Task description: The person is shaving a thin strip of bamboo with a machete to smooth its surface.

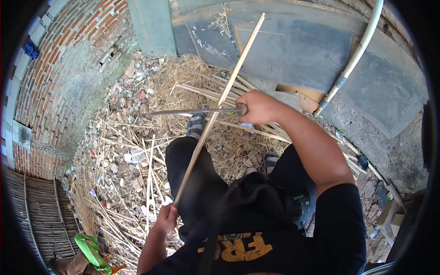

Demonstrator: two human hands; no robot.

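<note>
A long pale bamboo strip (230,84) slants across the view, from the far wall side down to my left knee. Its near end is gripped in my left hand (166,219), fingers closed. My right hand (257,107) is wrapped round the handle of a long-bladed knife (183,111), which points left. Blade and strip cross near the handle; whether they touch I cannot tell. The strip passes over my left leg, above a sandalled foot (196,126). Dry shavings (176,87) and several more bamboo strips (201,90) lie on the ground beyond.
Rubble and litter (137,183) cover the ground, with loose strips scattered at left. A brick wall (68,78) rises at far left, grey panels (293,50) at the back. A pale pipe (357,57) leans at right. Someone's green-clad part (91,250) shows at lower left.
</note>
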